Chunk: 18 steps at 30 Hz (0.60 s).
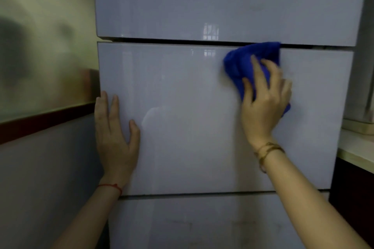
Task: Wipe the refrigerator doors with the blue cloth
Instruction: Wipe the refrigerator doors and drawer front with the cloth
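Note:
A pale glossy refrigerator fills the view with three stacked doors: an upper door (pixel 222 2), a middle door (pixel 182 117) and a lower door (pixel 202 224). My right hand (pixel 265 99) presses a crumpled blue cloth (pixel 244 60) flat against the upper right part of the middle door, just under the gap below the upper door. My left hand (pixel 115 137) lies flat with fingers apart on the left edge of the middle door, holding nothing.
A wall (pixel 40 56) with a dark red strip (pixel 46 119) stands close on the left of the refrigerator. On the right, a light countertop (pixel 356 147) juts out beside the middle door, with a dark cabinet front (pixel 352 198) beneath it.

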Tool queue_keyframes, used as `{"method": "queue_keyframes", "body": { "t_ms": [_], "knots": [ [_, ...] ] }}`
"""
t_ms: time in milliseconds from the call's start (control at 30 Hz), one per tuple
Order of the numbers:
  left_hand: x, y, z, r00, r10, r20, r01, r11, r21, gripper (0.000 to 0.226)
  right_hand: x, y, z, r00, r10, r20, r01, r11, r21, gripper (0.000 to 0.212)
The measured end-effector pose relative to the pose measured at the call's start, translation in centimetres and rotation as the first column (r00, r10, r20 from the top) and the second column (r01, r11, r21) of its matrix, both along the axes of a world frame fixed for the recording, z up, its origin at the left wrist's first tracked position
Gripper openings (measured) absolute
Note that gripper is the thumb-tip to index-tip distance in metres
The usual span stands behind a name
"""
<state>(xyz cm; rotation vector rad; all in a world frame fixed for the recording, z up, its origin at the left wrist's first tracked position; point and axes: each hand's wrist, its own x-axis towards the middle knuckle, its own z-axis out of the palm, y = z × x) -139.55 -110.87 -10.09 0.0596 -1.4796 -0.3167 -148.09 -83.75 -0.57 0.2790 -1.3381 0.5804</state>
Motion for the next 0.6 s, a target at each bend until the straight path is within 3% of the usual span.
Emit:
{"method": "queue_keyframes", "body": {
  "t_ms": [67, 133, 200, 300, 400, 467, 533, 600],
  "knots": [
    [0.1, -0.1, 0.0, 1.0, -0.011, 0.002, 0.011, 1.0, 0.002, 0.056, 0.7, -2.5, -3.9, 0.997, -0.041, -0.062, 0.051, 0.982, 0.18, 0.036],
    [0.1, -0.1, -0.1, 1.0, -0.012, 0.009, 0.012, 1.0, 0.004, 0.057, 1.0, -3.7, -10.3, 0.991, -0.061, -0.117, 0.105, 0.899, 0.424, 0.042],
    [0.1, -0.2, -0.1, 1.0, -0.011, 0.006, 0.011, 1.0, -0.002, 0.057, 1.0, -2.7, -15.2, 0.99, -0.081, -0.118, 0.132, 0.834, 0.535, 0.045],
    [0.1, -0.1, 0.0, 1.0, -0.01, -0.001, 0.01, 1.0, 0.0, 0.055, -0.1, 1.7, -15.7, 0.992, -0.115, -0.045, 0.122, 0.877, 0.465, 0.052],
    [0.0, -0.1, 0.1, 1.0, -0.001, -0.005, 0.001, 1.0, -0.005, 0.055, -1.0, 4.8, -10.4, 0.998, -0.041, 0.047, 0.032, 0.984, 0.175, 0.042],
    [0.0, -0.1, 0.0, 1.0, 0.002, -0.001, -0.002, 1.0, 0.003, 0.055, -1.0, 4.2, -5.5, 0.997, 0.03, 0.066, -0.029, 0.999, -0.023, 0.034],
    [-0.1, 0.1, 0.0, 1.0, -0.001, -0.004, 0.001, 1.0, 0.005, 0.054, -0.4, 1.7, -2.6, 0.999, 0.03, 0.034, -0.029, 0.999, -0.021, 0.034],
    [0.0, 0.1, 0.2, 1.0, -0.001, -0.001, 0.001, 1.0, 0.004, 0.054, 0.4, -1.1, -3.5, 0.999, -0.017, -0.037, 0.023, 0.985, 0.17, 0.035]
  ]
}}
